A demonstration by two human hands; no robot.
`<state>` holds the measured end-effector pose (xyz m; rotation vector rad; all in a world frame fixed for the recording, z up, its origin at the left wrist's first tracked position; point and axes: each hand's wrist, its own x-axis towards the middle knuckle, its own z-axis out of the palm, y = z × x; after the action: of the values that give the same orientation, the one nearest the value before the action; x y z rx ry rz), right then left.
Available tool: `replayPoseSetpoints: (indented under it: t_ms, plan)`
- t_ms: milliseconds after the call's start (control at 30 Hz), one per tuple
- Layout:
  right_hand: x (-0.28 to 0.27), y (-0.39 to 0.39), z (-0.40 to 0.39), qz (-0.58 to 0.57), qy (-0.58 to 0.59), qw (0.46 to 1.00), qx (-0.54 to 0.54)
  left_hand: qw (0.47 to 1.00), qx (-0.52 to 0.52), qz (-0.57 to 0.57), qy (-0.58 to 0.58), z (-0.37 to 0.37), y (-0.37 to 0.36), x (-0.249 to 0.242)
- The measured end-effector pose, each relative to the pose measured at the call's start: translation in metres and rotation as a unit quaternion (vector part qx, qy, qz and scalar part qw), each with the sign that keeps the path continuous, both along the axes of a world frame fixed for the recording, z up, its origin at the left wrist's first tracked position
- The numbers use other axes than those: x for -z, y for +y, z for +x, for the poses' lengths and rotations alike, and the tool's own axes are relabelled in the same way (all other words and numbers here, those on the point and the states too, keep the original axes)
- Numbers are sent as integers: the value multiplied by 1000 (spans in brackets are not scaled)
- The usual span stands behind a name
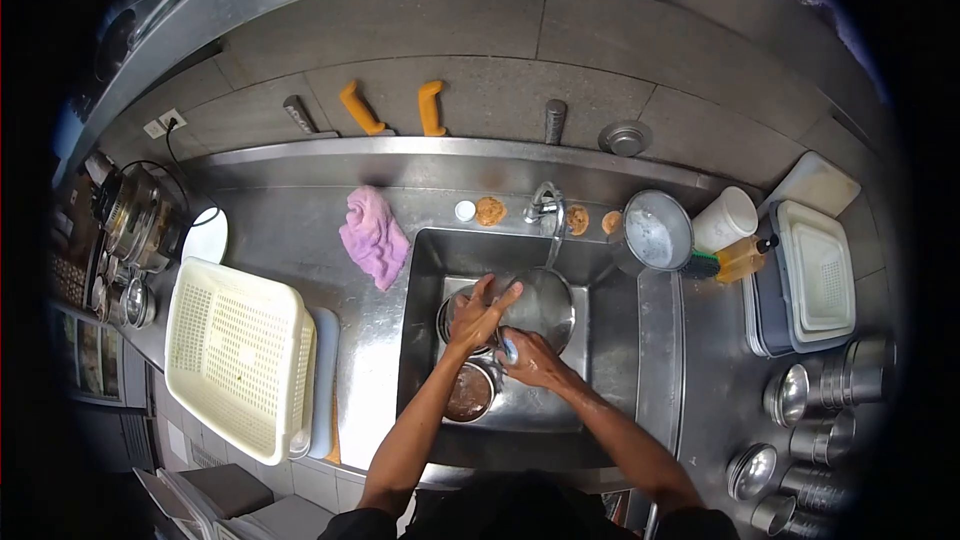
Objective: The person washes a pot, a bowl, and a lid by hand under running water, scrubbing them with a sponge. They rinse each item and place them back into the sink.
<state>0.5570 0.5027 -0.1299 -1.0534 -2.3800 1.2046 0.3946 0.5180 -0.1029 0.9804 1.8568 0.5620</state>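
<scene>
My left hand (482, 315) is over the sink (620, 340) with its fingers apart, above the rim of a round steel pot (447, 318). Just right of it, my right hand (535, 360) is curled round something with a pale blue and white end that I cannot make out. Beside both hands a large round steel vessel (548, 305), bowl or lid, lies under the faucet (545, 202). Nearer to me, a steel container (468, 395) holds brown liquid on the sink floor.
Left of the sink are a pink cloth (374, 235) and a cream plastic basket (240, 360). Orange-brown scouring pads (490, 210) lie behind the sink. A grey-rimmed bowl (657, 230), a white tub (726, 218), an amber bottle (742, 258) and stacked trays (800, 280) stand right.
</scene>
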Motion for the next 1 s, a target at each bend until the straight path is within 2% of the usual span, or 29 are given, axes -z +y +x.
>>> replayPoseSetpoints:
  t_ms: [67, 100, 133, 167, 200, 233, 267, 300, 333, 367, 400, 433, 467, 533, 567, 600, 633, 667, 733, 767, 833, 867, 933, 967, 1000]
  plan:
    - [-7, 2, 6, -15, 43, 994, 98, 1000, -2, 2, 11, 5, -2, 5]
    - [-9, 15, 13, -74, 112, 985, 106, 991, 19, 94, 96, 9, -8, -4]
    - [-14, 29, 22, -44, 81, 993, 79, 964, 41, 190, 181, 10, -8, -10]
    - [-20, 41, 28, -18, 68, 995, 75, 897, 110, 338, 262, 7, -9, -6]
    - [-32, 46, 32, 6, 55, 996, 72, 897, 114, 338, 262, 5, -5, 4]
    - [-44, 51, 33, 17, -11, 997, 68, 882, 179, 374, 226, 3, -1, 18]
    - [-55, 50, 33, 15, -12, 997, 73, 861, 242, 407, 187, 5, 2, 31]
    - [-67, 50, 29, 35, -8, 995, 90, 904, 170, 391, 26, 12, 7, 35]
    - [-75, 52, 28, 54, -6, 993, 108, 903, 175, 392, 22, 15, 11, 28]
    - [-78, 55, 29, 84, -12, 990, 115, 960, 113, 249, -59, 16, 15, 22]
    - [-74, 59, 35, 85, -14, 989, 121, 985, 49, 98, -136, 19, 19, 15]
    - [-65, 63, 46, 22, 20, 980, 197, 963, -5, 190, -190, 31, 16, 11]
    - [-55, 68, 57, -40, 56, 960, 270, 963, 0, 190, -193, 35, 16, 7]
    - [-12, 65, 82, -49, 101, 942, 315, 910, -145, 99, -376, 35, 13, -5]
    - [24, 62, 91, -200, 295, 847, 394, 921, -118, 49, -368, 24, 13, 26]
    - [45, 56, 98, -335, 468, 690, 440, 921, -115, 49, -368, 31, 9, 37]
    - [36, 44, 103, -437, 564, 613, 341, 872, -183, 73, -447, 45, 7, 43]
    - [30, 28, 100, -435, 565, 612, 342, 812, -249, 94, -520, 57, 5, 49]
    - [25, 2, 87, -432, 714, 479, 273, 748, -211, 77, -624, 80, 6, 57]
    - [22, 1, 89, -430, 715, 478, 275, 716, -207, 89, -661, 94, 5, 59]
    - [13, 22, 82, -361, 629, 603, 331, 654, -176, 110, -727, 100, 11, 46]
    - [8, 25, 104, -322, 579, 658, 357, 656, -173, 114, -726, 94, 16, 49]
    - [-8, 52, 131, -235, 472, 750, 399, 753, -295, 105, -578, 71, 32, 61]
    - [-23, 82, 142, -188, 413, 787, 417, 888, -290, 173, -311, 59, 38, 52]
    - [-35, 102, 162, -139, 351, 819, 433, 888, -289, 179, -310, 55, 46, 48]
